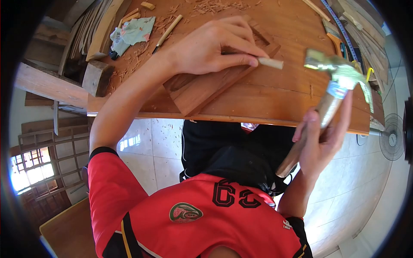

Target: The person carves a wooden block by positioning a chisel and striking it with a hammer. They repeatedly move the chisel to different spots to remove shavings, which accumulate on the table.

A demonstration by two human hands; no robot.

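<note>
My left hand (pixel 219 45) grips a round, pale wooden handle (pixel 272 63). Its blunt end sticks out to the right past my thumb, while the rest is hidden by the fingers. Under this hand lies a brown block of wood (pixel 200 92), set at a slant near the table's front edge, with a recess cut in it. In my right hand (pixel 320 142) is a claw hammer (pixel 329 101), held partway along its wooden shaft. The hammer's metal head, a little blurred, is raised to the right of the handle's end.
Shavings litter the far part of the wooden table (pixel 258 105). A thin tool with a wooden handle (pixel 170 31) and a crumpled packet (pixel 133 33) lie at left. On the right are a brush (pixel 333 36), a blue measuring strip (pixel 340 26) and stacked boards (pixel 365 32).
</note>
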